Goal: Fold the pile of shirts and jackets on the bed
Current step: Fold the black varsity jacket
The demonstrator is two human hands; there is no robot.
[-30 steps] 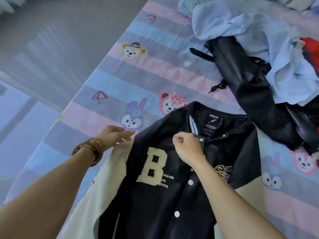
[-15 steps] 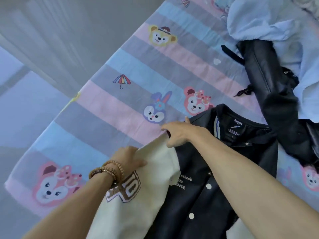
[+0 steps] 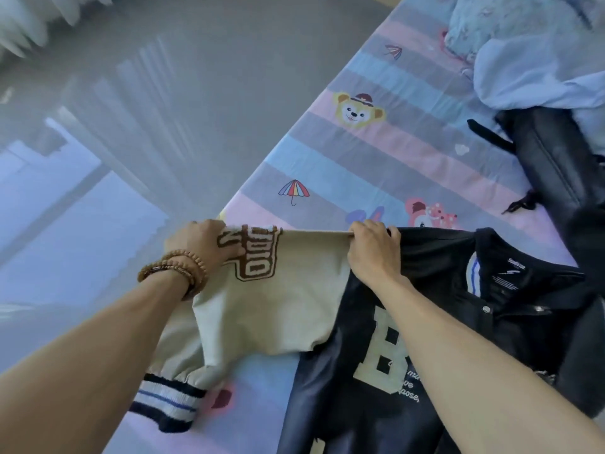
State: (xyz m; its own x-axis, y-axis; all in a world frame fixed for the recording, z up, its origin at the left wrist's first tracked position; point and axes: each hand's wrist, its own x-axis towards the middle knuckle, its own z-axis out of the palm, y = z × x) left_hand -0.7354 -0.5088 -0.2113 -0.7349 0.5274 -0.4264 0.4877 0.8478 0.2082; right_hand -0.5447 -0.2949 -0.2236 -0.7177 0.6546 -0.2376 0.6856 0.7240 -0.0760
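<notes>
From the head view, I have the varsity jacket (image 3: 409, 355) lying face up near the edge of the bed (image 3: 327, 158), its navy body buttoned and the big "B" patch under my right forearm. My left hand (image 3: 199, 244) grips the top edge of the cream sleeve (image 3: 268, 306) out by the brown lettering, fingers curled over the fabric, and my right hand (image 3: 373, 253) pinches that same edge where the sleeve meets the shoulder, so the cloth runs taut between my two fists. The striped cuff (image 3: 167, 404) hangs lower, close to the bed's edge, and I judge that is my first risk: if I swing the sleeve across too loosely, the cuff could drag or slip off the side and pull the fold crooked. The second risk is the shoulder seam; if my right pinch lets go early, the sleeve could bunch over the chest rather than lie flat. The body is also slightly rumpled near the collar (image 3: 510, 280), so creases may get pressed in. The rest of the pile, a black leather jacket (image 3: 556, 165) and a pale blue shirt (image 3: 530, 73), sits well apart at the far right, still unfolded. There is no other view to check.
</notes>
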